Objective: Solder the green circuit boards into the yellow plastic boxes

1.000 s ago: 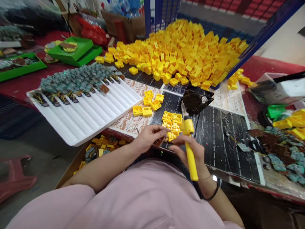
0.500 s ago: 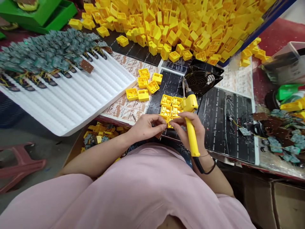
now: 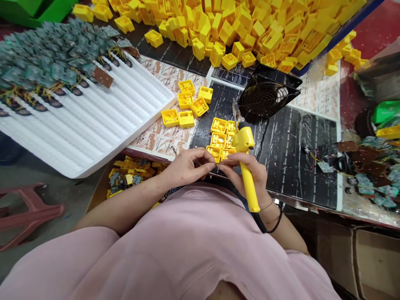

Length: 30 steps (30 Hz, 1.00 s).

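My right hand [image 3: 250, 171] is closed around the yellow handle of a soldering iron [image 3: 246, 166], its metal tip pointing away from me toward the fan. The thumb and forefinger of that hand also pinch together close to my left fingertips. My left hand [image 3: 193, 164] is closed in a pinch; what it holds is too small to make out. Just beyond the fingertips, yellow plastic housings [image 3: 218, 140] stand in a two-column block on the black mat, open side up. The soldering iron and my right hand partly cover the right column.
Several loose yellow housings [image 3: 186, 118] lie left of the block. A white foam tray [image 3: 125, 121] carries wired circuit boards [image 3: 46, 71]. A black fan [image 3: 265, 93] stands behind the iron, before a large yellow heap [image 3: 218, 33]. More boards [image 3: 375, 166] lie at right; a box of parts [image 3: 134, 175] sits below the table edge.
My view has shifted slightly. Both hands stay pinched together and have drawn a little toward my body, off the nearest housings. A brown piece under my left fingers no longer shows clearly.
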Motion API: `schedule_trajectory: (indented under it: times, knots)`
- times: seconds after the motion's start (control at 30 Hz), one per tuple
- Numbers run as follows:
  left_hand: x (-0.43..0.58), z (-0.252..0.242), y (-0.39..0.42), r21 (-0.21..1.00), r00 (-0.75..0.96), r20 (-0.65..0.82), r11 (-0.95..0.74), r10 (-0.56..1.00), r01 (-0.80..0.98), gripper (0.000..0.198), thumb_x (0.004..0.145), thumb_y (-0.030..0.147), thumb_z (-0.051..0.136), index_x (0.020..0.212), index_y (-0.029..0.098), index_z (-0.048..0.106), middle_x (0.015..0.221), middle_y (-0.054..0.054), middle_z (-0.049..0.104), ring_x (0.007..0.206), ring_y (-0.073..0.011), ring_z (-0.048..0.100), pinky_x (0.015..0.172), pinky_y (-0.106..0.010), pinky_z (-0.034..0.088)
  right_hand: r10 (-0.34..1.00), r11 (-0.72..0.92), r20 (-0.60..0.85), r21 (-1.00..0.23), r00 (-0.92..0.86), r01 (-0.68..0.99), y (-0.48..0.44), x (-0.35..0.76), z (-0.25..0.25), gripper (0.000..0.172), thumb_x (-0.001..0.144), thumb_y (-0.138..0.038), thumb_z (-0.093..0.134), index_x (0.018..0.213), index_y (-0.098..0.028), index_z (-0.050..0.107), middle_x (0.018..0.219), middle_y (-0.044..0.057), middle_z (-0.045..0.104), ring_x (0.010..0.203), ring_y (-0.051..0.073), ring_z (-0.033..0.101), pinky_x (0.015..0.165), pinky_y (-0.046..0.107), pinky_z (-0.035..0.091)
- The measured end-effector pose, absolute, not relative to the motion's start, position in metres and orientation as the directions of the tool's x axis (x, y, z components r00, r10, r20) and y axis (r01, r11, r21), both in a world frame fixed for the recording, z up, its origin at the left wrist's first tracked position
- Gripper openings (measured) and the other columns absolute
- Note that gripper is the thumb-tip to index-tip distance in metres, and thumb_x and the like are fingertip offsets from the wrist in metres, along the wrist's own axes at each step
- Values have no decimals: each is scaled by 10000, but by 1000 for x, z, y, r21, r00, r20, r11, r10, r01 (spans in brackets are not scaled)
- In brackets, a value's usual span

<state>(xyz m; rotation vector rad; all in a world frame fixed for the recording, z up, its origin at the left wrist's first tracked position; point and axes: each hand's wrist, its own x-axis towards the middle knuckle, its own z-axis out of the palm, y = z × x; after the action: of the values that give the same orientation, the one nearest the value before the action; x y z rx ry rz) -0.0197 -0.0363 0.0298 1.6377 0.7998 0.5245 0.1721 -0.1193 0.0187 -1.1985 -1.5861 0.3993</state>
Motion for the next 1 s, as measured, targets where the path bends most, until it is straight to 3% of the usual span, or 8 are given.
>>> schedule_trajectory:
  times: [0.1,0.3,0.43,0.53,0.6,0.77,0.9,1.0]
  knots:
    - [-29,39,-25,935,644,-24,-212,764,286,184,865,332,630,793,169,679,782,-11,681,693,-120,610,669,-222,471,830,428,551,-724,81,540,-127,184,20,139,982,-332,722,1113,-292,697,877,-35,787,730,151,774,740,269,664]
    - [-39,27,-5,745,638,12,-432,770,508,226,837,336,571,792,164,710,726,-15,695,643,-116,592,660,-226,424,723,334,618,-703,307,628,-155,221,34,674,973,-688,590,1496,-262,578,929,55,762,719,210,746,591,332,624]
    - [-35,11,-7,708,650,-28,-444,759,549,249,841,353,544,801,175,712,737,-18,712,652,-134,618,673,-246,445,477,327,737,-655,480,681,-158,238,30,503,966,-637,642,1200,-217,792,862,63,698,659,183,642,508,309,498]
    - [-32,8,-10,672,650,-47,-457,759,582,235,831,327,538,791,174,712,725,-22,714,654,-146,628,663,-257,448,445,355,698,-713,562,605,-158,243,20,312,967,-480,690,1048,-217,836,733,19,654,571,126,544,485,265,425]
    - [-30,10,-10,646,653,-48,-475,756,597,227,821,307,534,793,172,715,720,-21,716,648,-147,629,663,-262,446,542,353,656,-745,525,566,-161,244,16,220,933,-384,741,1078,-242,826,738,-4,677,555,104,538,476,240,421]
    - [-27,15,-9,550,667,-45,-539,744,638,232,820,305,533,818,179,728,744,-24,732,669,-160,637,683,-281,437,728,430,654,-669,206,606,-168,245,17,424,877,-243,804,1290,-304,727,1026,11,792,716,158,726,582,268,597]
    - [-24,17,-7,557,645,-59,-511,762,654,251,836,314,526,853,170,730,768,-26,739,663,-156,642,678,-276,445,748,547,663,-593,-27,591,-160,241,22,476,817,-149,829,1269,-245,713,910,26,790,691,184,749,550,267,627]
    - [-20,17,-4,538,623,-58,-501,780,678,260,852,317,531,888,165,738,812,-38,754,692,-166,657,693,-282,459,722,579,691,-576,-34,577,-152,236,22,377,798,-110,827,1145,-210,719,836,26,773,646,186,742,521,260,622]
